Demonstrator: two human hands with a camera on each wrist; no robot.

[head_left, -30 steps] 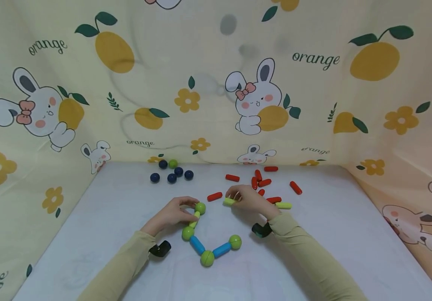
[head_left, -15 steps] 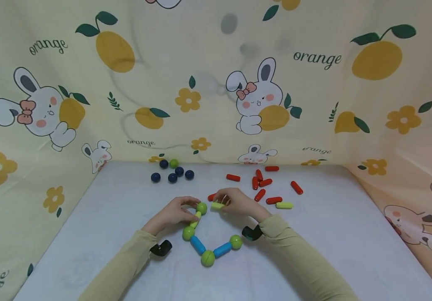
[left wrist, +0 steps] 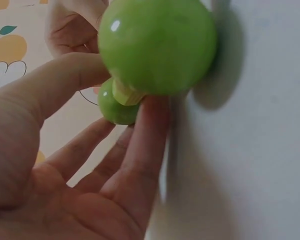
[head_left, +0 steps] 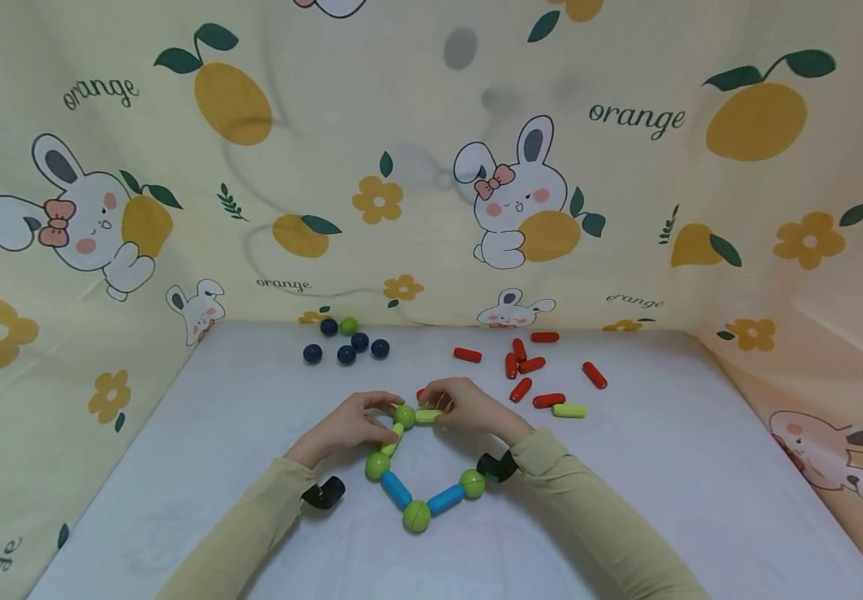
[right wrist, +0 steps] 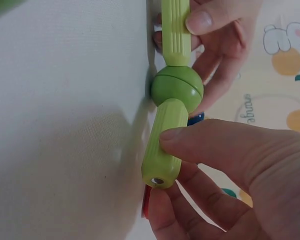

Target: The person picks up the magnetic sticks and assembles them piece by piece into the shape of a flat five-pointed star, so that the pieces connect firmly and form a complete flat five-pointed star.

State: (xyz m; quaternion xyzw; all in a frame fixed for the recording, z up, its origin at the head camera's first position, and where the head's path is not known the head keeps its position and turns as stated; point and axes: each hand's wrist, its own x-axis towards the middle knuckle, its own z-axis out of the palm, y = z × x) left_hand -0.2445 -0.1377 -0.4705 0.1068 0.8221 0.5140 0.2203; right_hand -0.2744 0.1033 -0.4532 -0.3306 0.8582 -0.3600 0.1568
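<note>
My left hand pinches a yellow-green magnetic rod between thumb and fingers, with fingertips near the green ball at its far end. A second yellow-green magnetic rod is pinched by my right hand; one end meets that same ball, and a round metal disc shows in the other. From the left-hand rod a chain runs down through a green ball, a blue rod, another green ball and a second blue rod to a last green ball.
Several dark blue balls and one green ball lie at the back left. Several red rods are scattered at the back right, with a yellow-green rod beside them. A printed curtain encloses the white table.
My right hand has moved left, bringing its yellow-green rod from beside the red rods up against the top green ball. My left hand has stayed in place.
</note>
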